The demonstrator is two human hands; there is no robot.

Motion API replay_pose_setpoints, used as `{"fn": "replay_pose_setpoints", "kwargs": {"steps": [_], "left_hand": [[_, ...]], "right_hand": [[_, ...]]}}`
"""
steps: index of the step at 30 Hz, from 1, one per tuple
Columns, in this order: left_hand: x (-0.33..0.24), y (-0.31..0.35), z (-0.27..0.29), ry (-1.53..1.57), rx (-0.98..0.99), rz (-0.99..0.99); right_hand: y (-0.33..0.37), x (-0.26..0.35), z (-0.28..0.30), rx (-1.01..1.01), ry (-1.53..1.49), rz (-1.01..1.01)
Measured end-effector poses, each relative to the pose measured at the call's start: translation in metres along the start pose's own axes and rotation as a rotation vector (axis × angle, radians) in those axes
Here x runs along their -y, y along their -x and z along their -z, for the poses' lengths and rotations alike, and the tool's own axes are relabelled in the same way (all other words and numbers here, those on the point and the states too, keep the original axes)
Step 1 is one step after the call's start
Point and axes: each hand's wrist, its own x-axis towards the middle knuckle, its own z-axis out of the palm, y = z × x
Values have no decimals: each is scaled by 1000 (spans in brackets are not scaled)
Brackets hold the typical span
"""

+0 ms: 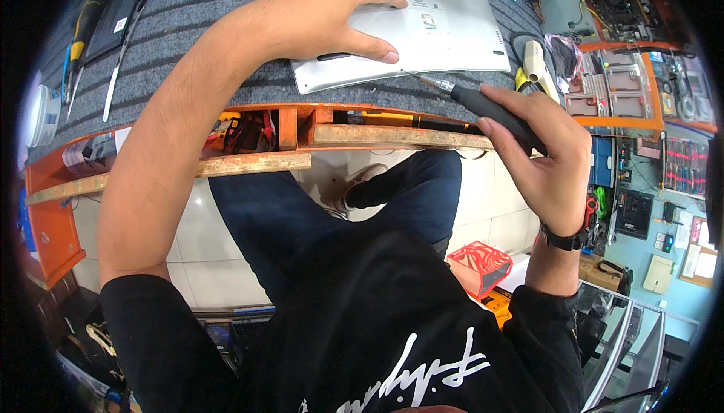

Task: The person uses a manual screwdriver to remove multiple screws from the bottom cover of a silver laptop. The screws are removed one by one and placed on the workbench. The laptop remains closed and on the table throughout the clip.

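Note:
A silver laptop (pixel 452 51) lies upside down on a grey striped mat, its bottom cover facing up with a vent strip along the far side. My left hand (pixel 339 13) rests spread on the cover, thumb and fingers apart. In my right hand (pixel 539 141) is a screwdriver (pixel 494 111) with a thick black handle, gripped between thumb and fingers. Its metal shaft points left, and the tip meets the laptop's near edge around a screw hole, just right of my left thumb.
Half-open drawers (pixel 400 135) with tools sit under the orange bench edge. At left lie a yellow-black screwdriver (pixel 78 51), tweezers (pixel 115 85) and a white round tub (pixel 44 115). Right of the laptop are a yellow-and-cream tool (pixel 534 62) and an orange parts organiser (pixel 615 85).

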Motion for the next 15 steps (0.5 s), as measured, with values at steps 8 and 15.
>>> {"fn": "replay_pose_setpoints", "kwargs": {"steps": [8, 15], "left_hand": [[4, -6, 20, 229, 213, 9], [0, -8, 24, 220, 242, 38]], "right_hand": [[-6, 5, -4, 1, 41, 34], [-10, 11, 0, 58, 89, 32]]}}
